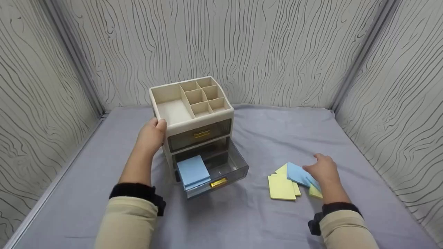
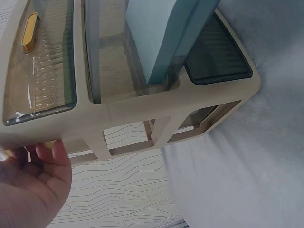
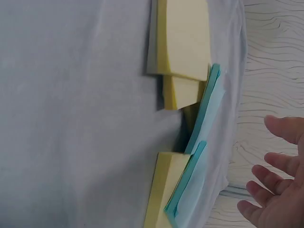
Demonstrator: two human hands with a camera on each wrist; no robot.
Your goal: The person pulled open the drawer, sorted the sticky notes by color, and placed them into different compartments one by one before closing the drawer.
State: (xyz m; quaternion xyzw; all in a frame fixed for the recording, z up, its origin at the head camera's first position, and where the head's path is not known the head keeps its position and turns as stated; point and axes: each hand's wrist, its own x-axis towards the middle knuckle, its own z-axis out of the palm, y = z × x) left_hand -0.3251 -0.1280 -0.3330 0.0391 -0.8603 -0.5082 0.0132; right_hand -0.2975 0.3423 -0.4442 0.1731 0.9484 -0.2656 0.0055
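A cream desk organizer with clear drawers stands left of centre. My left hand grips its upper left side, thumb at the rim; in the left wrist view the fingers curl at the frame's side opening. The middle drawer is pulled out, with blue sticky note pads stacked in its left half. Over at the right, my right hand hovers with fingers spread and nothing held, beside a blue sticky note pad in the head view. Yellow sticky note pads lie partly under the blue ones.
Above the drawers, the organizer has an open top tray with several small compartments. A smoky upper drawer is closed. A grey cloth covers the table, and patterned panels wall it in at the back and sides.
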